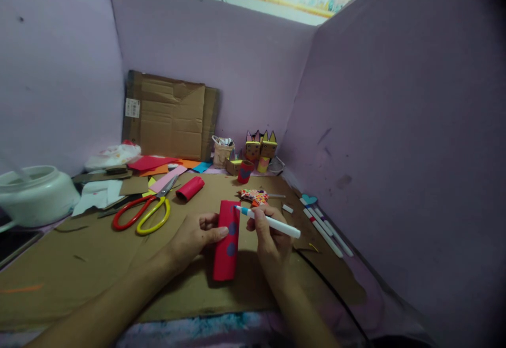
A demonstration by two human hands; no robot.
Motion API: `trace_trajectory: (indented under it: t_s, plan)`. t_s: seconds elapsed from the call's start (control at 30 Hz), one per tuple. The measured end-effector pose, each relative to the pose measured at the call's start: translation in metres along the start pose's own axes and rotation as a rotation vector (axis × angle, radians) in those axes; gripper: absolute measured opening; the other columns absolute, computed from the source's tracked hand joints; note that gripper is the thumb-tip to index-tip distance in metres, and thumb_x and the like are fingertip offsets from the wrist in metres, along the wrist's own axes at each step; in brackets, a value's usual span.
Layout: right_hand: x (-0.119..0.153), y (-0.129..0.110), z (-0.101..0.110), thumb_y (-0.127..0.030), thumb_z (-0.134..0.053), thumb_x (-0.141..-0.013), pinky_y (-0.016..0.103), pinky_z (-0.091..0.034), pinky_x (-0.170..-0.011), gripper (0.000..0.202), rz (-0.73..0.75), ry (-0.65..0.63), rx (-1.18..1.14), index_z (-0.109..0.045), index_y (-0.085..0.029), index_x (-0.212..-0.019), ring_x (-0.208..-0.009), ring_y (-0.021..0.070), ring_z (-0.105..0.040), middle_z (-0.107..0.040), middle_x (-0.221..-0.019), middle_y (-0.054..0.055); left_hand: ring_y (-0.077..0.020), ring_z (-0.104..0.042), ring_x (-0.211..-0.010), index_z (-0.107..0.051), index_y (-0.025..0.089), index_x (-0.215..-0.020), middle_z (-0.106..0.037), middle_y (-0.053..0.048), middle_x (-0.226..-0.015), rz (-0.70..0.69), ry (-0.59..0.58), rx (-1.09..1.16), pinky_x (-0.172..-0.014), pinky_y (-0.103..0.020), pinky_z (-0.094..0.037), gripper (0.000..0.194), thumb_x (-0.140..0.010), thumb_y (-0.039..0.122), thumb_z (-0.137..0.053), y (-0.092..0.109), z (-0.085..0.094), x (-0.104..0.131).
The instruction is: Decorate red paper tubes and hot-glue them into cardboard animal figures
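My left hand (200, 234) grips a long red paper tube (225, 258) by its left side, thumb across the front. Two dark blue-purple dots show on the tube, with a smaller mark near its top. In my right hand (274, 245) is a white marker pen (282, 225) with a blue tip end, and its point meets or nearly meets the upper part of the tube. Beyond the hands lie a patterned paper piece (255, 196) and a shorter red tube (190, 189).
Scissors (148, 213) with red and yellow handles lie at the left, near coloured paper scraps (152, 163) and a white pot (37, 195). Several markers (326, 229) line the right side. Cat-faced figures (261, 147) stand at the back. A black cable (332, 290) crosses the cardboard (177, 295).
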State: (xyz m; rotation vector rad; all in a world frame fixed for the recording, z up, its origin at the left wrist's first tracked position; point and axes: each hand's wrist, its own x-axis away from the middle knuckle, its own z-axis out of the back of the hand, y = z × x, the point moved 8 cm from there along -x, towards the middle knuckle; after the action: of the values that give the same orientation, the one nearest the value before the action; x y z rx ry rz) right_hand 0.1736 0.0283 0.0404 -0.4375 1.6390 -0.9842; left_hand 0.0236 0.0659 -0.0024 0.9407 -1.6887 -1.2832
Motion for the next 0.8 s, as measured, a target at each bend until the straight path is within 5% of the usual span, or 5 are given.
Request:
trace_trajectory:
  t_s: [0.8]
  plan:
    - [0.0008, 0.0011, 0.0008, -0.034, -0.051, -0.088, 0.025, -0.039, -0.053, 0.026, -0.056, -0.056, 0.072, -0.059, -0.018, -0.069, -0.053, 0.0120, -0.053, -0.055, -0.057, -0.002, -0.0150, -0.059, -0.063, -0.067, 0.012, -0.087, -0.069, -0.004, -0.074, -0.003, -0.013, 0.003, -0.058, -0.024, -0.046, 0.041, -0.056, 0.035, -0.080, -0.0010, 0.0000, -0.0003]
